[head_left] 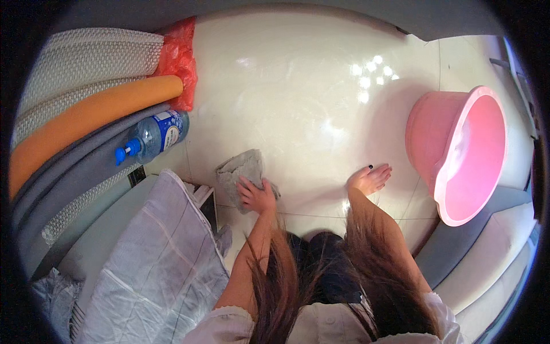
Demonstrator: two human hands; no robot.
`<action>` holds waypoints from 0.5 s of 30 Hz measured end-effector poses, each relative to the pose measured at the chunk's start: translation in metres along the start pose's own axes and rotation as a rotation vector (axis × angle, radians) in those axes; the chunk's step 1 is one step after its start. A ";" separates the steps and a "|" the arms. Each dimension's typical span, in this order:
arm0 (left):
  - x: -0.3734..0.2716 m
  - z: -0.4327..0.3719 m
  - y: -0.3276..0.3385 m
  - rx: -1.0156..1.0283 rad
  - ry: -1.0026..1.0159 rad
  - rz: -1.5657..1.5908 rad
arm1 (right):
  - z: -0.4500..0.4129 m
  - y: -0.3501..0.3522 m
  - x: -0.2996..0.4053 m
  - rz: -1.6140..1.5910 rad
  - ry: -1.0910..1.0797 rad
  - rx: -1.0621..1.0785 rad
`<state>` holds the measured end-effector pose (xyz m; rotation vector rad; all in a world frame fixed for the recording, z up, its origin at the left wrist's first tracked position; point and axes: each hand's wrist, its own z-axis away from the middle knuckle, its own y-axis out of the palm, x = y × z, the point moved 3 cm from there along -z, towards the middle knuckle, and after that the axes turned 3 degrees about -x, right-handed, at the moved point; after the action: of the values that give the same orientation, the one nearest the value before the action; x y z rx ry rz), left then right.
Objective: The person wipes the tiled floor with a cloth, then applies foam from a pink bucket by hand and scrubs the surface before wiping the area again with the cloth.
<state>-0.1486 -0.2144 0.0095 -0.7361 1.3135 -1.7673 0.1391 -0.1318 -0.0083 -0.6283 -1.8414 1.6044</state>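
A folded grey cloth (240, 172) lies on the pale, glossy tiled floor (275, 99). My left hand (257, 195) rests palm down on its near right part, fingers spread, with no grip on it visible. To the right, my right hand (370, 178) is laid on the bare floor, thumb apart from the fingers, with nothing in it. A dark spot shows at its thumb tip. Beyond that hand, at the right, is a pink plastic bucket (434, 133). Its inside is only partly seen, and I cannot tell what it holds.
At the left is a clear pump bottle (150, 133) with a blue top, beside rolled orange material (99, 107), woven grey rolls (99, 56) and a red plastic bag (178, 64). A pale plastic-like cover (150, 258) is nearer me. Grey-and-white padded furniture (485, 253) borders the lower right.
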 end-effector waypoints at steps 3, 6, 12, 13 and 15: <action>-0.004 -0.027 -0.006 0.013 -0.026 -0.144 | -0.001 0.002 -0.005 0.012 0.003 0.022; -0.005 -0.099 -0.018 -0.352 0.099 -0.146 | 0.006 -0.001 0.006 -0.029 0.018 0.038; -0.079 -0.174 -0.039 -0.431 0.240 0.079 | 0.003 0.004 0.003 -0.037 0.036 0.013; -0.080 -0.174 -0.037 -0.409 0.160 0.060 | 0.003 0.005 0.000 -0.027 0.040 0.017; -0.074 -0.160 -0.029 -0.381 0.267 0.008 | 0.004 0.008 -0.002 -0.019 0.047 0.020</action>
<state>-0.2488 -0.0681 -0.0089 -0.7121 1.8640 -1.6678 0.1378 -0.1348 -0.0164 -0.6329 -1.7901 1.5801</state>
